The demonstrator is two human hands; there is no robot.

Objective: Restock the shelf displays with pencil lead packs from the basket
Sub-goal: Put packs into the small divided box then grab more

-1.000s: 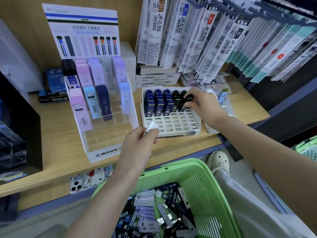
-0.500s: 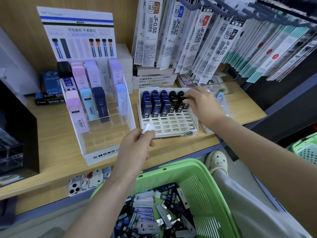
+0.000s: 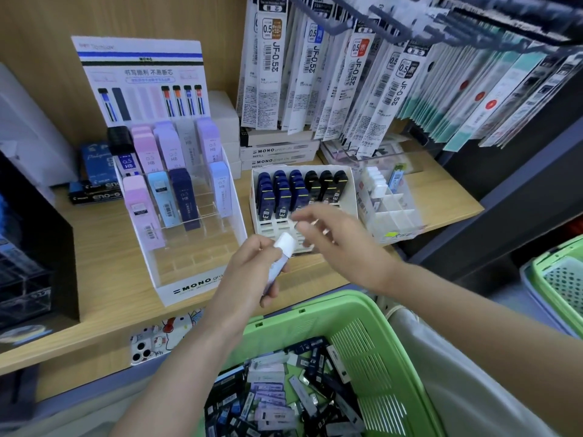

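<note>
My left hand [image 3: 252, 272] grips a pale lilac lead pack [image 3: 279, 260] upright, just above the shelf's front edge. My right hand [image 3: 340, 244] hovers beside it with fingers loosely spread and holds nothing; it is blurred. Behind them a white grid tray [image 3: 347, 184] carries rows of navy and black lead packs [image 3: 293, 190]. To the left stands the clear MONO display [image 3: 195, 272] with pastel packs [image 3: 164, 197] in its upper tiers. The green basket [image 3: 362, 313] below holds several loose packs [image 3: 277, 392].
Hanging refill packets [image 3: 331, 67] crowd the space above the tray. A white divided box [image 3: 391, 206] sits right of the tray, MONO refill boxes [image 3: 277, 152] behind it. A second green basket [image 3: 561, 279] stands at far right, a black case [image 3: 31, 247] at left.
My right hand has left the black packs at the back of the tray and drawn back toward my left hand. The left hand has raised the lilac pack slightly.
</note>
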